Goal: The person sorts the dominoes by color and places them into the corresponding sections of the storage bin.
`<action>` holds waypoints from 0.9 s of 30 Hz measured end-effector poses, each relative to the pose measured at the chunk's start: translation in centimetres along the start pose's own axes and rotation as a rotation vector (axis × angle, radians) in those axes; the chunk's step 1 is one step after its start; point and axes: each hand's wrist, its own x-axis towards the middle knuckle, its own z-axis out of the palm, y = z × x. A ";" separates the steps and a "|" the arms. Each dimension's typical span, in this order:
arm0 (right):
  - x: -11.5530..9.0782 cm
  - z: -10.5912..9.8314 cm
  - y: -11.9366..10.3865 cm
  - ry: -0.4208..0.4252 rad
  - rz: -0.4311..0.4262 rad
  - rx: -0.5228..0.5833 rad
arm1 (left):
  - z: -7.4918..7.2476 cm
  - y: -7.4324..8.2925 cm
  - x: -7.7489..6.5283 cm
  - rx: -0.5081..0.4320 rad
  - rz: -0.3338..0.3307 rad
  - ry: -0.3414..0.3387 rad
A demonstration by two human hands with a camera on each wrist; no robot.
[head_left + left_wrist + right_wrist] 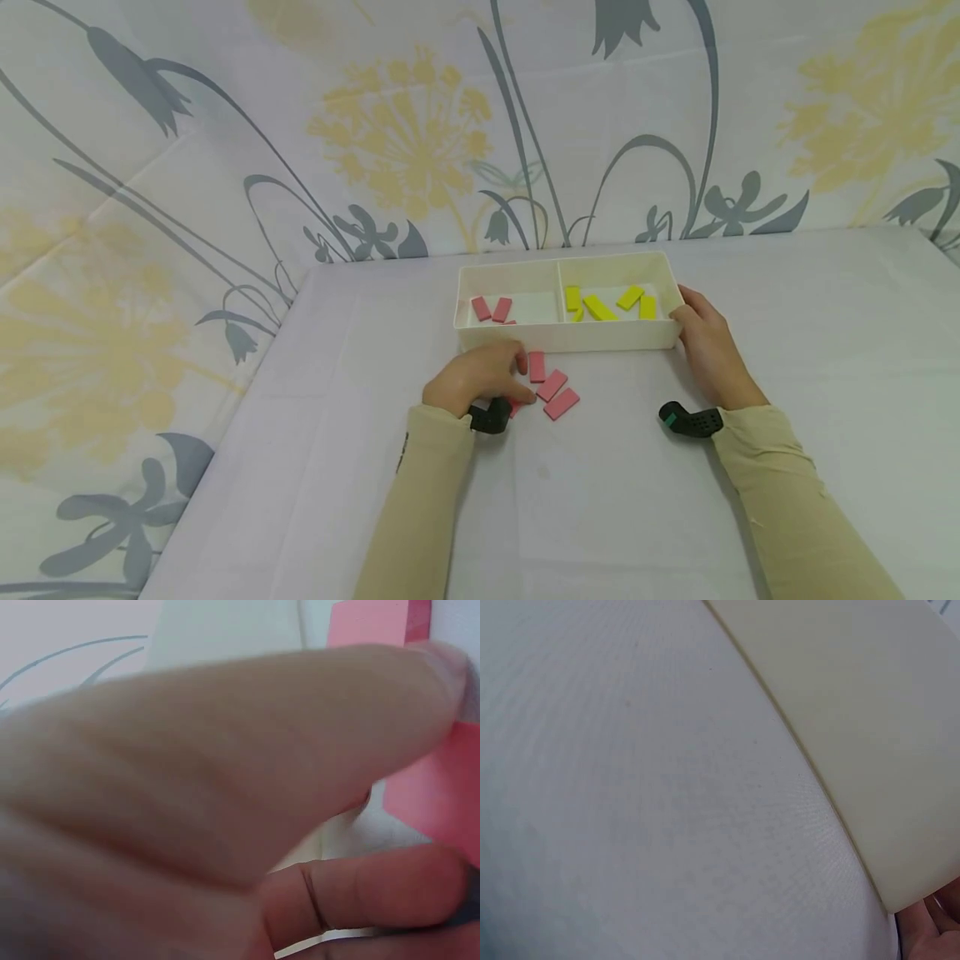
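Observation:
My left hand [480,377] reaches low over the table at the front of a white two-part box [570,337], thumb and fingers apart. Pink rectangular blocks [552,385] lie around its fingertips. One pink block [442,791] shows between the thumb and a finger in the left wrist view, overlapped by both. Another pink block [515,407] is partly hidden beneath the hand. At the box's right end, my right hand [712,350] grips the wall, thumb over the rim; in the right wrist view only some fingers [922,930] show beside the box corner.
The box's left compartment holds a few pink blocks [502,310], the right one several yellow blocks [600,307]. A divider [561,292] separates them. Behind the white-covered table [600,500] hangs a flower-patterned cloth [420,133]. Each wrist wears a black device [690,421].

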 end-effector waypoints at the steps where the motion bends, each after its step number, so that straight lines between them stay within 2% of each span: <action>1: 0.0 0.0 0.0 0.000 0.000 0.001 | 0.0 0.1 0.0 0.008 0.001 0.000; 11: 0.0 0.0 -0.1 0.003 -0.001 -0.002 | 0.1 -0.1 0.3 -0.007 0.017 -0.006; 17: -0.1 0.0 -0.1 0.001 -0.003 0.004 | 0.1 -0.3 0.4 -0.052 0.033 -0.002; 21: -0.1 0.0 -0.1 0.003 0.007 0.012 | 0.1 -0.5 0.4 -0.091 0.017 -0.013; 27: 0.1 -0.1 -0.1 0.001 0.010 0.021 | 0.1 -0.5 0.4 -0.093 0.002 -0.016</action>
